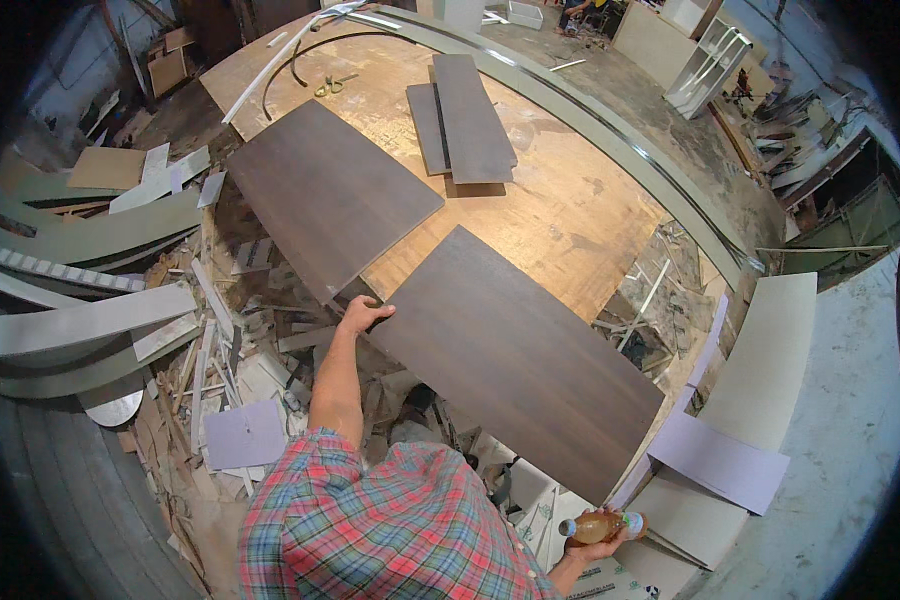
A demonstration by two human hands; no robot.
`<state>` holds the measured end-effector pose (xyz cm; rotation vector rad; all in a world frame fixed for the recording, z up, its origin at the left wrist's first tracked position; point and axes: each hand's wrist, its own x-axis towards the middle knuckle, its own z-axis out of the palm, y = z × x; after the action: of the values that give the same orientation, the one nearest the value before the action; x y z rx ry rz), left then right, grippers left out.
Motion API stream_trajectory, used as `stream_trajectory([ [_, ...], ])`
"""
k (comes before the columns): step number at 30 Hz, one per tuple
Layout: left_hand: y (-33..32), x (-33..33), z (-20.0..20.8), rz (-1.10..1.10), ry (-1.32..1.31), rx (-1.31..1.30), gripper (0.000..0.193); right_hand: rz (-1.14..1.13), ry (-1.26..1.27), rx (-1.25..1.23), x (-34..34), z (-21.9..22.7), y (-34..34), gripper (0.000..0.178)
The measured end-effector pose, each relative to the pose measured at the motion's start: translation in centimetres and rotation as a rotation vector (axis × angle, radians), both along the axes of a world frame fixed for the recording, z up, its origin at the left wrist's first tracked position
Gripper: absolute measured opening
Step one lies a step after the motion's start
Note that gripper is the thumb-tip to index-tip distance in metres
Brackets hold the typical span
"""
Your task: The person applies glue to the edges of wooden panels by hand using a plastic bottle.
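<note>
Brown board (520,360) juts over the near edge of the wooden table (560,220), 1 corner gripped by the left hand (362,314) while the right hand (592,551) grasps a bottle (592,527), so pulling from that corner alone could tip the board off.

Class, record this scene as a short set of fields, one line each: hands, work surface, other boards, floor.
Left hand: at the left corner of the nearest dark brown rectangular board
Right hand: holding a clear bottle of amber liquid
Work surface: light-brown wooden tabletop
Other boards: large dark brown panel to the left; smaller dark brown boards overlapping, farther back
Floor: pale lavender flat piece among scattered offcuts
</note>
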<state>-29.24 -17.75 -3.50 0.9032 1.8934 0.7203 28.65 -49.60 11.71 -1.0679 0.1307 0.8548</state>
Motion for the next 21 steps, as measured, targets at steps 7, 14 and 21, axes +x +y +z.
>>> stream_trajectory([
  [7, -0.5, -0.8, 1.1, 0.018, 0.03, 0.007, 0.086, 0.097, -0.008, 0.018, 0.6, 1.2, 0.7, 0.045],
  [14, -3.4, 0.8, 3.3, -0.074, 0.291, 0.034, 0.078, 0.278, -0.01, 0.055, 3.5, -0.2, 2.1, 0.047],
  [21, -25.3, 0.1, 0.7, 0.215, 0.306, 0.061, 0.058, 0.55, 0.241, 0.227, 1.1, -1.5, 9.8, 0.041],
])
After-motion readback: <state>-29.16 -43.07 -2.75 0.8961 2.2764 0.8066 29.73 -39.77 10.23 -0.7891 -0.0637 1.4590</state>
